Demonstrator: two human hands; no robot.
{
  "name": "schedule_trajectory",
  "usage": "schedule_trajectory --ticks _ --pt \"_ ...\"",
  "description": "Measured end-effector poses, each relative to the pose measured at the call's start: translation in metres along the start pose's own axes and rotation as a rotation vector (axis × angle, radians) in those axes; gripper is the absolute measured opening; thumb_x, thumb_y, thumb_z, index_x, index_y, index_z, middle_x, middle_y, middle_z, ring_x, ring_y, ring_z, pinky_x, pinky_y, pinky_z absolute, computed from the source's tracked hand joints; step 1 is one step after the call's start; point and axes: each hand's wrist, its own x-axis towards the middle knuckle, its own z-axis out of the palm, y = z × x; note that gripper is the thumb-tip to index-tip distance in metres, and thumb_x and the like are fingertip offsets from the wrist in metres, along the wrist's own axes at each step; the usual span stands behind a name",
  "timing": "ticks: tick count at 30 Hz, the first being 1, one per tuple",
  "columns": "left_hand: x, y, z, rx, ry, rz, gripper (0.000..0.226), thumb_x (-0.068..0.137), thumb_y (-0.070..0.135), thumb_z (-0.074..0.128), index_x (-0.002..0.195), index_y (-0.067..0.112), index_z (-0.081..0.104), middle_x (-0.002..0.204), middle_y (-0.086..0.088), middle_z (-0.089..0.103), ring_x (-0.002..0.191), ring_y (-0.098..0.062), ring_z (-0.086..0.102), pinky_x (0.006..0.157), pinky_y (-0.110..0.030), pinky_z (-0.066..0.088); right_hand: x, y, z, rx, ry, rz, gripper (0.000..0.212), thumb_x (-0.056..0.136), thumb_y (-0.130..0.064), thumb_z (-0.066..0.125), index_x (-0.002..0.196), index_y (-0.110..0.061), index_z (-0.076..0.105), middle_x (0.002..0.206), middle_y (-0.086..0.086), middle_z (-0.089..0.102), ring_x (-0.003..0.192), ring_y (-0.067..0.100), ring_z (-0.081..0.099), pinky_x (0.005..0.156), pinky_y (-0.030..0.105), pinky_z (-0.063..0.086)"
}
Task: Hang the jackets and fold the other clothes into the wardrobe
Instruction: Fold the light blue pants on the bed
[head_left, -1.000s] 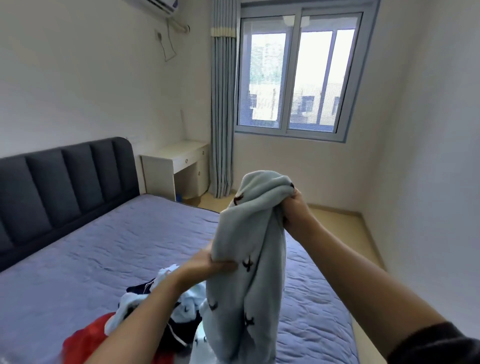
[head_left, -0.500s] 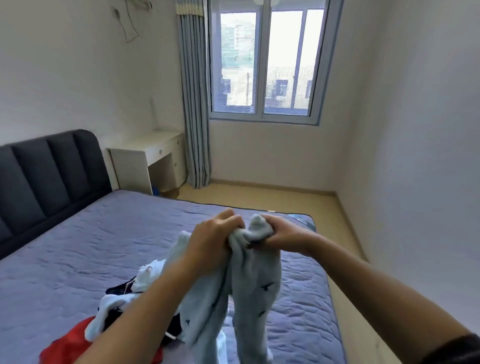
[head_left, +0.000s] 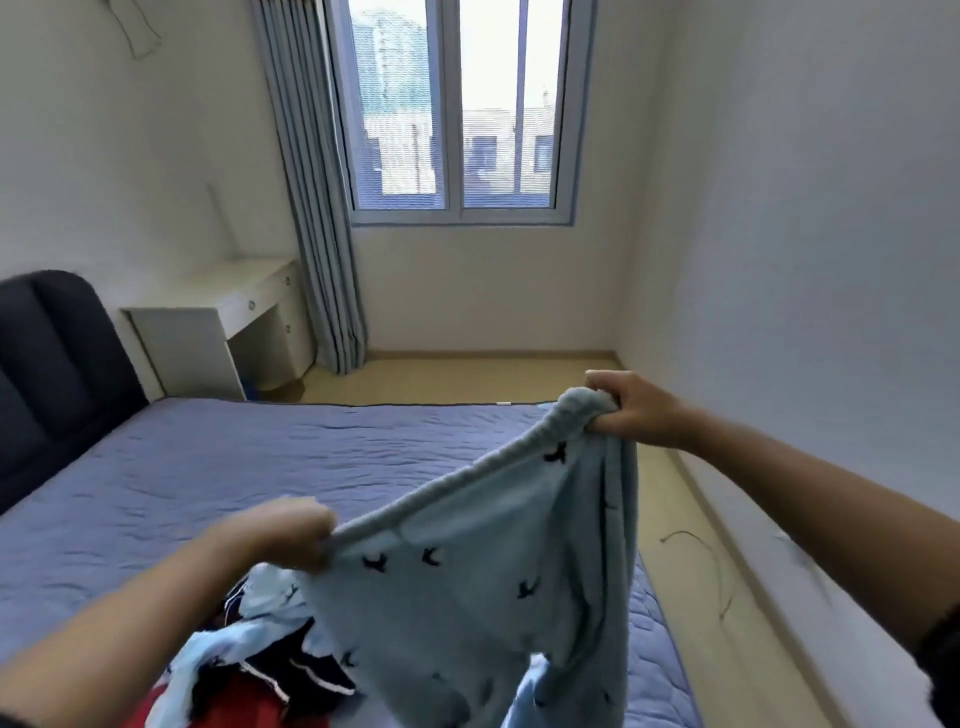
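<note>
Tension runs along the ribbed edge of the pale blue garment (head_left: 467, 582), which hangs in the air over the bed (head_left: 260, 467) between the two hands. The left hand (head_left: 283, 535), low and near the body, clenches one end of that edge. The right hand (head_left: 636, 408), higher and out over the bed's right edge, is curled round the other end. Held apart like this, the hands pull the edge straight so the bird-printed cloth drops flat below it, which I judge is a way to find its shape before folding. Under it, on the bed, lies the pile of clothes (head_left: 260, 660), with dark, white and red pieces tangled and not yet sorted. The wardrobe is out of view, so the fold will probably be made on the bed's bare stretch.
</note>
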Motion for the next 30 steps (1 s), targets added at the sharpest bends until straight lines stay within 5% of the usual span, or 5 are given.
schedule_trajectory --ticks 11,16,21,24,30 --pt "0.032 -0.039 -0.069 -0.115 0.23 -0.185 0.079 0.091 0.027 0.048 0.152 0.017 -0.001 0.119 -0.012 0.055 0.077 -0.019 0.051 0.058 -0.027 0.042 -0.034 -0.008 0.008 -1.097 -0.409 -0.05 0.03 0.074 -0.049 0.059 0.098 -0.03 0.06 0.096 -0.015 0.042 0.102 0.008 0.043 0.096 0.037 0.023" --pt "0.029 -0.041 -0.071 -0.245 0.243 -0.383 0.021 0.093 0.013 0.048 0.11 0.006 0.059 0.088 -0.005 0.055 0.073 -0.022 0.06 0.056 -0.027 0.048 -0.049 -0.013 0.011 -1.116 -0.365 0.163 0.035 0.089 -0.061 0.042 0.089 -0.027 0.053 0.078 -0.011 0.054 0.075 0.013 0.05 0.095 0.037 0.038" --pt "0.041 -0.042 -0.055 -0.856 0.446 -0.6 0.019 0.083 0.019 0.05 0.083 0.006 0.064 0.085 -0.01 0.07 0.079 -0.027 0.066 0.073 -0.031 0.053 -0.055 -0.01 0.037 -0.96 -0.374 0.274 0.043 0.081 -0.064 0.052 0.07 -0.023 0.05 0.064 -0.008 0.047 0.068 0.019 0.053 0.064 0.032 0.049" --pt "0.042 -0.039 -0.061 -1.262 0.537 -0.624 0.03 0.085 0.023 0.05 0.09 -0.002 0.065 0.088 -0.02 0.069 0.074 -0.031 0.063 0.068 -0.032 0.049 -0.061 0.0 0.066 -1.156 -0.581 0.357 0.037 0.081 -0.058 0.057 0.087 -0.022 0.055 0.082 -0.003 0.054 0.08 0.023 0.058 0.071 0.032 0.043" --pt "0.035 -0.023 -0.059 -0.86 0.708 -0.536 0.023 0.087 0.023 0.052 0.1 0.005 0.059 0.101 -0.018 0.062 0.096 -0.037 0.058 0.07 -0.034 0.043 -0.071 0.017 0.068 -0.896 -0.416 0.276 0.016 0.081 -0.007 0.044 0.086 -0.014 0.057 0.072 0.003 0.048 0.064 0.023 0.047 0.053 0.029 0.036"
